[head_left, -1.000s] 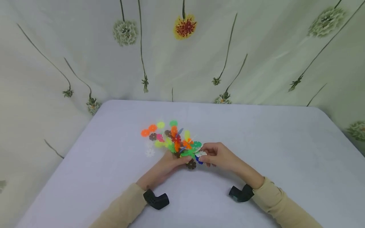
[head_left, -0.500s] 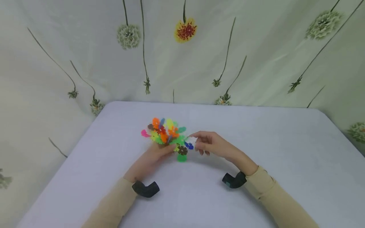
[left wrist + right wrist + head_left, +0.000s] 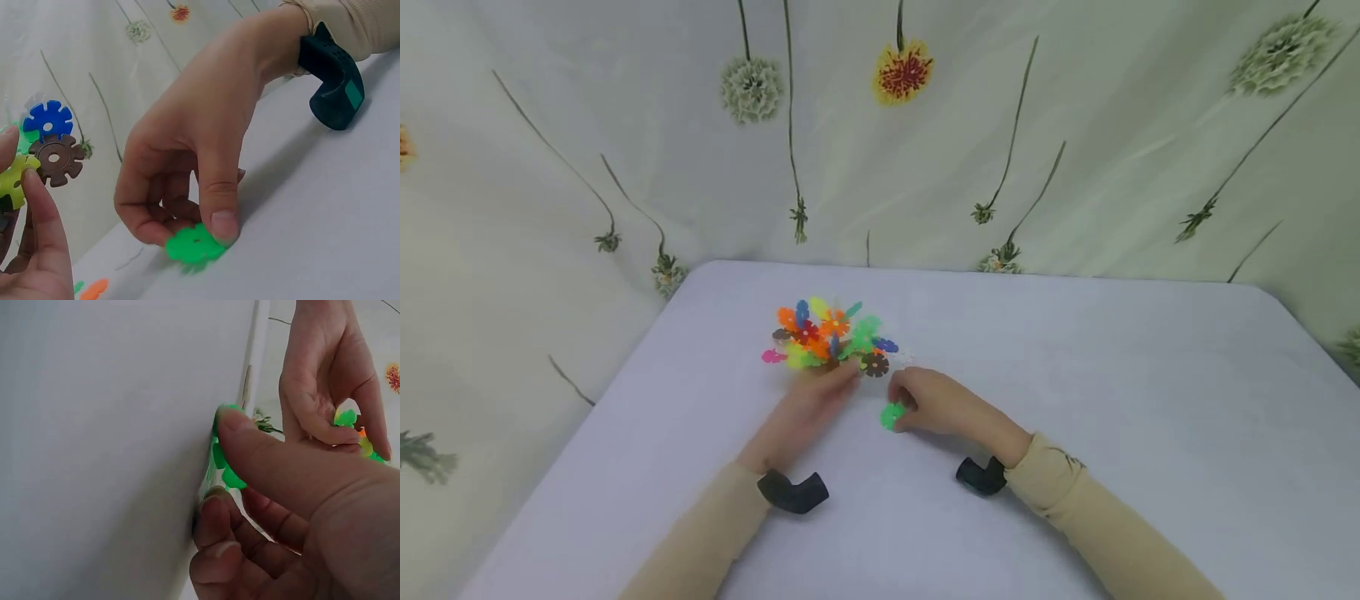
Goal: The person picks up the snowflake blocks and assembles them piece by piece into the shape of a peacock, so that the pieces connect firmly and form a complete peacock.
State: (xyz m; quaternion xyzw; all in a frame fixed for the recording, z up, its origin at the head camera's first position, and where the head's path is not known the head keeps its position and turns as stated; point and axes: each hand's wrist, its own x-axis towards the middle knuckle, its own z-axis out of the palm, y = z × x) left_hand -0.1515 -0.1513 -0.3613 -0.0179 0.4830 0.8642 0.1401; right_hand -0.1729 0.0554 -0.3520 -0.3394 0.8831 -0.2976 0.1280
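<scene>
A cluster of interlocked flower-shaped plastic discs (image 3: 806, 333) in red, orange, yellow, green, blue and brown sits in my left hand (image 3: 801, 408). Its thumb and fingers grip the near side; in the left wrist view they pinch a yellow disc (image 3: 11, 181) beside a brown disc (image 3: 59, 164) and a blue one (image 3: 49, 120). Below and to the right of the cluster, my right hand (image 3: 943, 404) pinches a single green disc (image 3: 891, 416) by its edge, low at the table surface. The right wrist view shows the thumb over this disc (image 3: 232, 478), fingers curled beneath.
The white table (image 3: 1112, 375) extends around both arms. A pale disc (image 3: 904, 358) shows right of the cluster. An orange disc (image 3: 95, 289) appears low in the left wrist view. Black curved devices (image 3: 793, 492) are worn on both wrists. A flower-printed cloth (image 3: 1075, 167) hangs behind.
My right hand has left the cluster, come down toward the table and taken hold of the green disc. My left hand has drawn the cluster away to the left, turning it.
</scene>
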